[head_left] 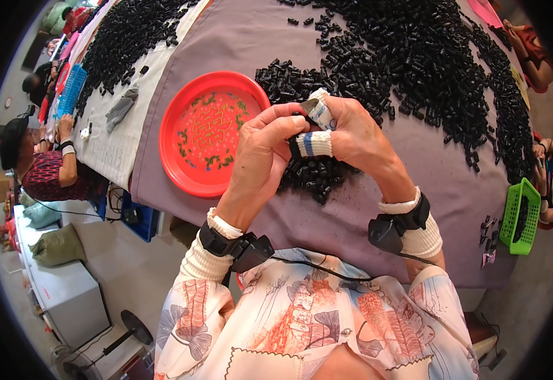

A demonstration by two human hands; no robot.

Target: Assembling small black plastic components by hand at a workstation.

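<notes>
- Black piece [298, 115]: it sits at the fingertips of your left hand [265, 140], above the cloth-covered desk [466, 215].
- Your left hand is pinched on that piece, thumb against finger.
- Your right hand [355, 134] is curled just beside it, pale covers on its fingers; a grey, blade-like sliver [308, 106] shows there, but you cannot tell whether the hand is clamped on it.
- Near your left hand lies a round red tray [169, 142].
- Below your hands is a small black heap [315, 178]; beyond them, a larger pile [416, 69].
</notes>
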